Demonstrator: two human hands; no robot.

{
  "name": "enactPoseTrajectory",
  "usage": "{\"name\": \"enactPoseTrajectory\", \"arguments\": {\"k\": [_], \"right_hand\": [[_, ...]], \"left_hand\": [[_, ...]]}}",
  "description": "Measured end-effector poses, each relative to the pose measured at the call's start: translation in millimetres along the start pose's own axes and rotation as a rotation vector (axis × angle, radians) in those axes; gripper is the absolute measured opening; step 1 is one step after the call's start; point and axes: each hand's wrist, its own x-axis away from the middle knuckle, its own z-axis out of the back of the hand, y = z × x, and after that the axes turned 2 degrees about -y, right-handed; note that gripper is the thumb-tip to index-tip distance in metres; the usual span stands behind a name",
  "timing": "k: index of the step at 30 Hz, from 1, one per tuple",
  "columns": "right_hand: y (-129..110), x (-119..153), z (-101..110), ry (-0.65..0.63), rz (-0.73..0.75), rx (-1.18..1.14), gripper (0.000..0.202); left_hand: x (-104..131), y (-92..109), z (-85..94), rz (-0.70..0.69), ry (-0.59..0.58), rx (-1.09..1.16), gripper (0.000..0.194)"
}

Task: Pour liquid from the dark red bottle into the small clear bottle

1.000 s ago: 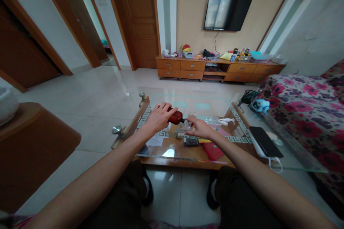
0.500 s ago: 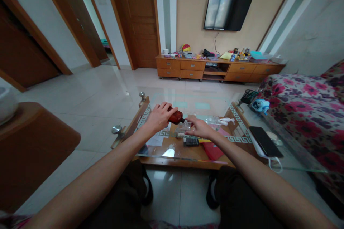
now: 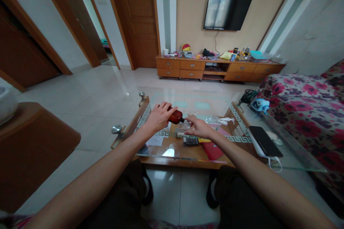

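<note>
A seated person works with 2 bare hands over a glass-topped coffee table (image 3: 188,157). The left hand (image 3: 158,117) grips a brown bottle (image 3: 176,117), tipped neck-down toward 3 o'clock. The right hand (image 3: 199,127) steadies a small clear container (image 3: 184,127) under the neck; its grasp cannot be made out. The bottle looks light, rigid and smooth, likely slippery, best held around its body. At 2 o'clock lies a phone (image 3: 264,141); at 12, a television (image 3: 227,13).

2 bare forearms run in from the lower corners of the frame, ending in the left hand (image 3: 159,117) and right hand (image 3: 198,127); no sleeves, rings or watch show. Dark trousers cover both legs at the bottom centre.
</note>
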Motion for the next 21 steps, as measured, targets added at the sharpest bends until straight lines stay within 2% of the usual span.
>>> {"name": "enactPoseTrajectory", "arguments": {"k": [5, 11, 21], "right_hand": [[-1.0, 0.2, 0.4, -0.004, -0.014, -0.004, 0.083], [1.6, -0.7, -1.3, -0.002, -0.017, -0.011, 0.084], [0.2, 0.0, -0.6, -0.003, -0.009, -0.011, 0.081]], "left_hand": [[-0.3, -0.5, -2.6, 0.007, 0.017, 0.03, 0.076], [-1.1, 0.2, -1.1, 0.004, 0.018, 0.025, 0.065], [-0.3, 0.9, 2.1, -0.001, 0.028, 0.011, 0.064]]}}
